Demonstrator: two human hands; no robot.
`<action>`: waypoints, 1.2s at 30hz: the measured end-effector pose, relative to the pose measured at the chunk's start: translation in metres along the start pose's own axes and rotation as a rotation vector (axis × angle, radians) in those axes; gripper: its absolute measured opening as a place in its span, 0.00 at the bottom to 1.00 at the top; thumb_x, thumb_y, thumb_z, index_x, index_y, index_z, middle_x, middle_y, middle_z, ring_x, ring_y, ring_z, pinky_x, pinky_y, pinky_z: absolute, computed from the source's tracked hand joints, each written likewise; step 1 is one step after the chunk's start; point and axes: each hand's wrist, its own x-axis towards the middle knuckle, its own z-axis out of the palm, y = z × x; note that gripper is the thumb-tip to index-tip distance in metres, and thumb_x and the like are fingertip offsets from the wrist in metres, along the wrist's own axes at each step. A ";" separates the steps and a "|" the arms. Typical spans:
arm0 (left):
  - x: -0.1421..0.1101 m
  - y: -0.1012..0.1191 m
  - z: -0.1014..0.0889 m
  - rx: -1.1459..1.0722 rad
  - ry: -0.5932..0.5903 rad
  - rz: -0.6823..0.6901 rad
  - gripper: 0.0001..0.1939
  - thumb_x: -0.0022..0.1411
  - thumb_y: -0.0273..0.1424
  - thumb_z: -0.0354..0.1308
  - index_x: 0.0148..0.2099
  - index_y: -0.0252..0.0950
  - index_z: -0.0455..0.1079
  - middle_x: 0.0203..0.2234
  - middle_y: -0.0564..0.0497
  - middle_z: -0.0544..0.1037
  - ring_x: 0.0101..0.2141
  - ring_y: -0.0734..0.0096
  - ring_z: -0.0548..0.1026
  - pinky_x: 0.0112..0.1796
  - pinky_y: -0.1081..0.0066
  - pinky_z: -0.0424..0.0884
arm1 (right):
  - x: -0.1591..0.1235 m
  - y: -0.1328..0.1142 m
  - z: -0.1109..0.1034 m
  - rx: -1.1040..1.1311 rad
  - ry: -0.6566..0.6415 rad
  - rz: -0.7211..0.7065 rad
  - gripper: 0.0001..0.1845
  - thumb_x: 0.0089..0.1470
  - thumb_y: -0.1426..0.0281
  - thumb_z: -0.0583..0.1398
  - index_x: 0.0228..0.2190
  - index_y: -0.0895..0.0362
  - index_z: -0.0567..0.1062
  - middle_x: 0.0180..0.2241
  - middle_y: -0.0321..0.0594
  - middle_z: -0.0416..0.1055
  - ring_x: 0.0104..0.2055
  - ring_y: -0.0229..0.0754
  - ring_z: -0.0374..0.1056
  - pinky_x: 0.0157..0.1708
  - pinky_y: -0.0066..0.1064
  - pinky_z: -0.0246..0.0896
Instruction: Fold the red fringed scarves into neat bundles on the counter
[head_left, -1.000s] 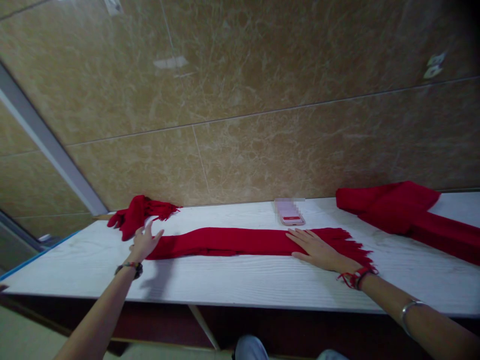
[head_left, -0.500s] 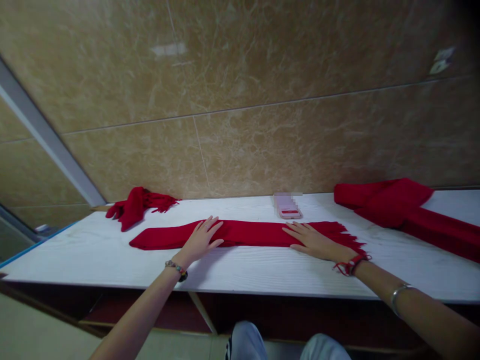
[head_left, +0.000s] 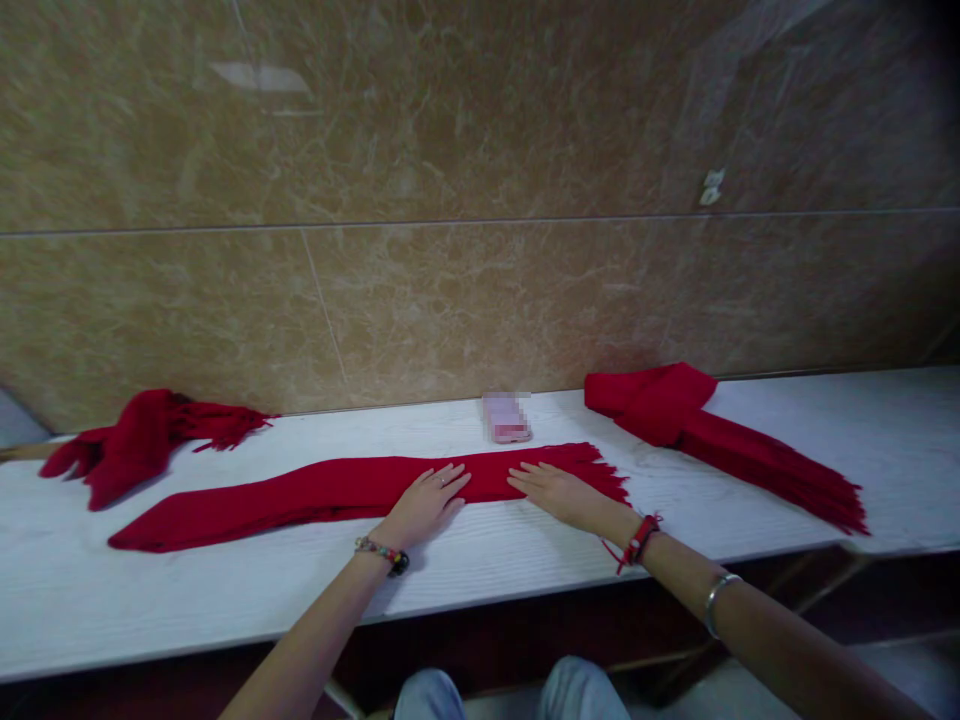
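Note:
A long red scarf lies folded lengthwise on the white tabletop, its fringe at the right end and a pointed fold at the left. My left hand rests flat on its middle, fingers stretched out, a ring on one finger. Near the fringe, my right hand presses flat on the cloth with its fingers extended. Neither hand grips the fabric. Part of the scarf is covered by my palms.
Behind the scarf lies a phone, partly blurred. To the right is another red scarf, folded over with its fringe toward the front edge. A crumpled red fringed scarf sits at the back left. A tiled wall borders the tabletop.
My view has swung to the right, showing the whole right-hand scarf. My left hand has slid rightward along the scarf, closer to my right hand. Both stay flat.

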 end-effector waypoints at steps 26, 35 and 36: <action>-0.058 -0.049 -0.025 0.198 -0.010 -0.233 0.27 0.59 0.48 0.42 0.59 0.47 0.53 0.58 0.49 0.55 0.57 0.56 0.52 0.52 0.53 0.51 | -0.007 0.005 -0.009 -0.181 0.057 -0.054 0.30 0.47 0.87 0.44 0.52 0.61 0.61 0.53 0.48 0.60 0.53 0.42 0.58 0.49 0.34 0.59; -0.049 -0.046 -0.025 0.183 -0.026 -0.173 0.25 0.61 0.45 0.42 0.59 0.46 0.53 0.57 0.49 0.57 0.57 0.57 0.52 0.53 0.53 0.51 | -0.018 0.014 -0.005 -0.212 0.038 -0.020 0.28 0.46 0.88 0.44 0.50 0.67 0.63 0.51 0.52 0.62 0.52 0.41 0.59 0.49 0.32 0.59; -0.049 -0.046 -0.027 0.185 -0.023 -0.154 0.25 0.61 0.45 0.42 0.59 0.45 0.53 0.57 0.49 0.57 0.57 0.58 0.52 0.53 0.54 0.50 | -0.021 0.017 -0.004 -0.207 0.042 -0.018 0.29 0.46 0.88 0.44 0.50 0.66 0.63 0.51 0.51 0.63 0.52 0.41 0.59 0.49 0.32 0.58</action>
